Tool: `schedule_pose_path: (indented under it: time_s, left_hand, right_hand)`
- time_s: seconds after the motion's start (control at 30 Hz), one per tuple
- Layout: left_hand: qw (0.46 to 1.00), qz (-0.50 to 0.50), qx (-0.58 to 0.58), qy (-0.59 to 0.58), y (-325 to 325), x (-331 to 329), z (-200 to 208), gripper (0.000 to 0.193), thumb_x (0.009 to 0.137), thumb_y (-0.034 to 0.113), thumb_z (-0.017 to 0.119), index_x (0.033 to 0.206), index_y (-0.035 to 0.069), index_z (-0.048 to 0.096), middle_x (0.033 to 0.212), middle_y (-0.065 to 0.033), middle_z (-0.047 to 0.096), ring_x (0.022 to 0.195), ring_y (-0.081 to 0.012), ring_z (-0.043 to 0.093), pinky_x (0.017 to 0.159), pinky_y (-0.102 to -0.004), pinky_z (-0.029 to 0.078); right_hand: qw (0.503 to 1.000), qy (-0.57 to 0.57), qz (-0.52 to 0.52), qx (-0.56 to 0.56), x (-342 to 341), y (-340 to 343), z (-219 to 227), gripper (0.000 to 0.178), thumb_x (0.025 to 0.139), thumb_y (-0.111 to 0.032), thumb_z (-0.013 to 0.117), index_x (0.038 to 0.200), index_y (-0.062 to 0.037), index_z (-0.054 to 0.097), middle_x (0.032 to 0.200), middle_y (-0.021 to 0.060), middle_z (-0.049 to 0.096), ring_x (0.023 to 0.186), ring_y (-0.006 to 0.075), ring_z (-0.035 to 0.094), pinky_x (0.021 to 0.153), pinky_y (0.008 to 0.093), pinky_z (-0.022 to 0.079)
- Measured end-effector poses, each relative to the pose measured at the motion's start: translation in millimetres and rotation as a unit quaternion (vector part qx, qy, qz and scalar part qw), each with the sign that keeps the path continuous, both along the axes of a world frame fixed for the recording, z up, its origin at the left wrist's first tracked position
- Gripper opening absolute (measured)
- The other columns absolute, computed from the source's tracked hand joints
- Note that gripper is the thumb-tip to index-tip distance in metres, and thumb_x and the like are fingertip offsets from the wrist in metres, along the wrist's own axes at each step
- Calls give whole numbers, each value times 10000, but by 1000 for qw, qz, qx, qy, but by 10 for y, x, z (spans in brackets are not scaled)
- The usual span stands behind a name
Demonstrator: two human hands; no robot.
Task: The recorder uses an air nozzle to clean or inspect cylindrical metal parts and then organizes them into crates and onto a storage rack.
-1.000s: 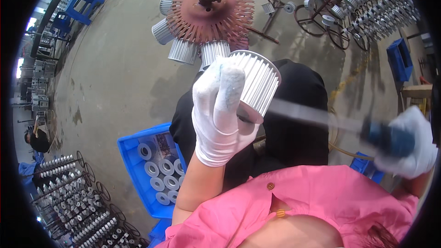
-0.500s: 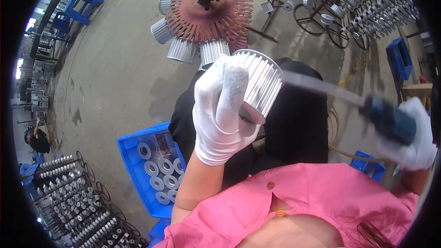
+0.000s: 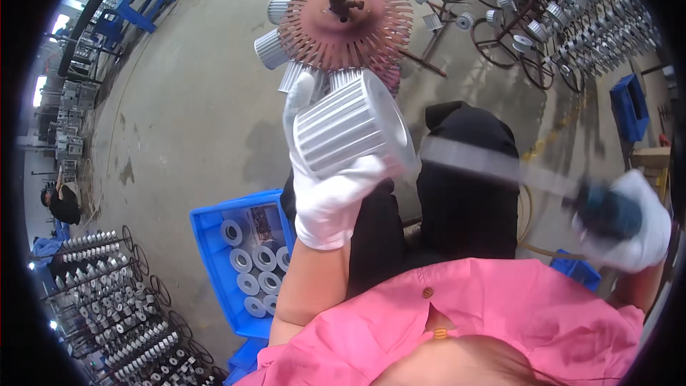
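My gloved left hand (image 3: 325, 204) is wrapped round a silver toothed pulley (image 3: 336, 132) and holds it up in front of my knees. The pulley's ribbed side faces up and left, and its rimmed round end faces right. My gloved right hand (image 3: 639, 232) grips a dark blue-green handheld tool (image 3: 607, 211). From the tool a long flat blade (image 3: 493, 164) reaches left toward the pulley's rim. Motion blurs the blade, and whether its tip touches the rim I cannot tell.
Beyond the pulley stands a rust-red slotted disc (image 3: 307, 25) on a post, with several pulleys (image 3: 270, 50) around its edge. A blue crate (image 3: 214, 282) of grey rings sits at my left. Loaded racks (image 3: 128, 307) stand lower left, others (image 3: 557, 21) upper right. A yellowish hose (image 3: 527, 221) lies right.
My left hand has turned the pulley, so its round end now faces right and its ribs lie more level. My right hand and the tool have shifted slightly down.
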State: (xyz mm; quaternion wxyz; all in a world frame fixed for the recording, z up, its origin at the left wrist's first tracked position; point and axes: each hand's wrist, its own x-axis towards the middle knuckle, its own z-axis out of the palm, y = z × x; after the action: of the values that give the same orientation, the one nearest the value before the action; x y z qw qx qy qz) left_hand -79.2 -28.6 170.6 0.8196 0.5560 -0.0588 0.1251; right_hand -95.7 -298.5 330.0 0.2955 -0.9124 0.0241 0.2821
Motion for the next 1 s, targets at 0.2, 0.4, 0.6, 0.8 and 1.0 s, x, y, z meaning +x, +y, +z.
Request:
schedule_pose_path:
  time_s: [0.2,0.4,0.6,0.8,1.0]
  left_hand:
    - [904,-144,-396,73,122,38,-45,804,765,476,553,1356,54,210,1234,-133,440,1091,-268,474,916,-435,400]
    - [892,-174,-409,86,135,78,-39,666,820,339,540,1333,29,250,1210,-119,470,1083,-231,485,924,-404,391]
    - [855,-214,-463,92,185,114,-103,586,838,286,503,1332,71,273,1193,-106,493,1059,-231,502,919,-416,392]
    - [817,-295,-490,72,200,103,-220,606,819,266,531,1334,81,271,1129,-110,535,999,-228,537,901,-403,408]
    - [877,-198,-426,104,148,100,-145,610,795,346,579,1290,71,351,1155,-112,514,1023,-238,524,885,-401,427]
  right_hand:
    - [996,12,21,85,61,-1,-108,132,605,-155,704,610,-58,615,455,8,505,385,121,492,407,254,380]
    - [981,-68,-113,140,73,52,-211,188,563,-172,726,691,-61,644,493,53,540,419,180,529,442,268,400]
    - [995,11,-33,99,67,175,-152,128,606,-153,680,639,-46,618,485,38,534,432,123,525,449,253,397]
    - [996,-15,-22,82,35,145,-203,143,607,-175,692,614,-55,614,480,47,532,415,139,516,433,256,390]
    - [995,-45,-52,78,-6,111,-175,125,595,-142,696,628,-51,618,493,46,540,416,113,501,427,250,382]
